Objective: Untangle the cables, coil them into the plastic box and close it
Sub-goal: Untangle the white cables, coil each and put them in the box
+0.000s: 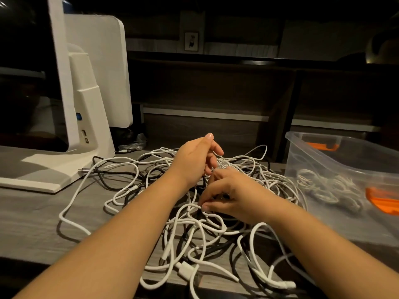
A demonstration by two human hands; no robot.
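A tangled heap of white and black cables (pixel 194 229) covers the middle of the grey desk (pixel 32 223). My left hand (pixel 194 158) reaches over the heap's far side, fingers curled around a white strand near a knot. Just below it, my right hand (pixel 228 193) pinches a white cable loop between thumb and fingers. To the right stands the clear plastic box (pixel 336 156), open, with orange latches (pixel 382 199). A coiled light cable (pixel 323 186) lies inside it. No lid is in view.
A white monitor stand and base (pixel 82 126) occupies the desk's left side, with a plug-ended cable (pixel 86 170) lying against its base. A small plastic bag (pixel 133 144) lies behind the heap. Dark shelving fills the background. Cable ends hang over the desk's near edge.
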